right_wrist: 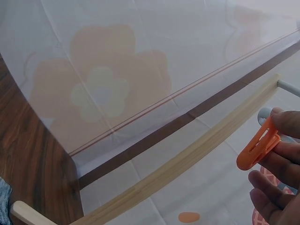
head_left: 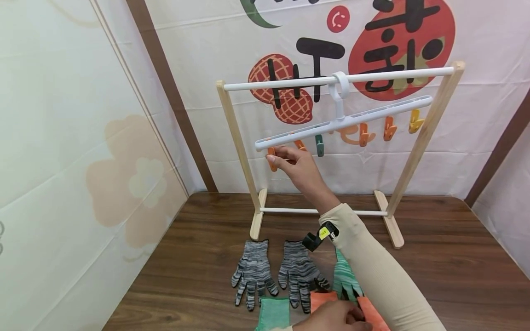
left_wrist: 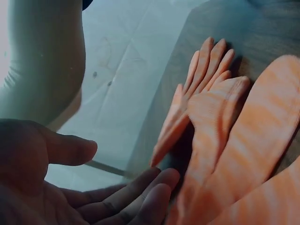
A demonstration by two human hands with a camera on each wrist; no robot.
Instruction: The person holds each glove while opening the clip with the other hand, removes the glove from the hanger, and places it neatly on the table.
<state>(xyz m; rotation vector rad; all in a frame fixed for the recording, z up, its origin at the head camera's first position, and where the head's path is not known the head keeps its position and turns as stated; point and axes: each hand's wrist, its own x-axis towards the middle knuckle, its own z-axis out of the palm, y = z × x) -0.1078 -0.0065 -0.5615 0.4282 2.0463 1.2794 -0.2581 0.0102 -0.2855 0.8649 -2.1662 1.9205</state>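
A: Where is the right hand [head_left: 296, 168]?

B: It is raised to the far left end of the white clip hanger [head_left: 343, 123], which hangs tilted from the white rail of the wooden drying rack [head_left: 426, 133]. The thumb and forefinger pinch the leftmost orange clothespin [head_left: 271, 164]; the wrist view shows that peg [right_wrist: 257, 149] held at its top by a fingertip, the other fingers loosely bent below it and holding nothing.

A: And the left hand [head_left: 333, 318]?

B: It lies at the near edge of the wooden table [head_left: 455, 257], resting on the orange glove [head_left: 370, 313]. In its own wrist view the palm is open and the fingers [left_wrist: 140, 192] are only gently bent, their tips touching the edge of the orange glove [left_wrist: 220, 136]; whether they grip the fabric cannot be told.

A: What else lies on the table?

B: Two grey striped gloves [head_left: 273, 273] lie flat side by side, fingers pointing near, just in front of the rack's left foot. A green striped glove [head_left: 345, 278] lies to their right, partly under the beige sleeve [head_left: 372, 271], and a green piece [head_left: 272, 312] lies at the near edge, left of the orange glove.

A: And on the hanger?

B: A teal clothespin [head_left: 319, 146] hangs near its middle, orange ones [head_left: 376, 131] further right, a yellow one [head_left: 415, 121] at the far right end
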